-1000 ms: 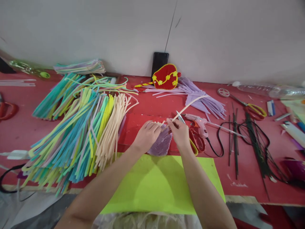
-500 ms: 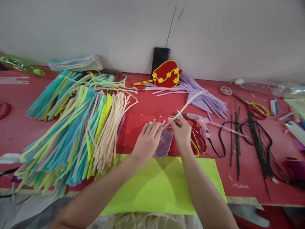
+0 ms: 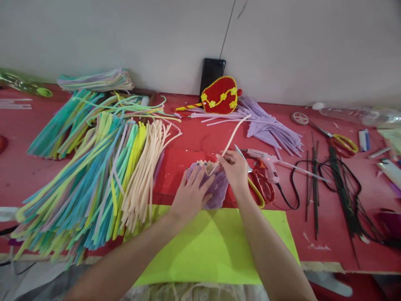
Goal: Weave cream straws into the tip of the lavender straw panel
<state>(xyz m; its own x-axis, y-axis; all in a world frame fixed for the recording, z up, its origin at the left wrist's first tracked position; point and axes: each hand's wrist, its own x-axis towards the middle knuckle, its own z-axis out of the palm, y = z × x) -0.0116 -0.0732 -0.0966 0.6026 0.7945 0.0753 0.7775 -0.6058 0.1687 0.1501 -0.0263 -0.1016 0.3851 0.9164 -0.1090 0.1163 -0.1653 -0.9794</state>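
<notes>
A cream pipe cleaner (image 3: 233,136) rises in a curve from the fingers of my right hand (image 3: 235,171), which pinches it near its lower end. That lower end lies along the top of a purple ribbed piece (image 3: 220,192) made of pipe cleaners. My left hand (image 3: 191,192) rests flat on the purple piece with its fingers spread, covering much of its left side. Beneath lies a red board (image 3: 171,167). Scissors (image 3: 260,188) with red and yellow handles lie just right of my right hand, beside a pink glue gun (image 3: 266,163).
Bundles of coloured pipe cleaners (image 3: 94,188) fill the left side. A red fan-shaped piece (image 3: 216,100) leans against a phone (image 3: 213,71) at the back, near purple pipe cleaners (image 3: 272,129). Dark stems (image 3: 315,196) and a cable (image 3: 291,184) lie right; a yellow-green sheet (image 3: 216,246) lies in front.
My left hand has spread out and flattened onto the purple piece, which shows more now. The pipe cleaner has swung more upright and curved, its lower end now against the piece.
</notes>
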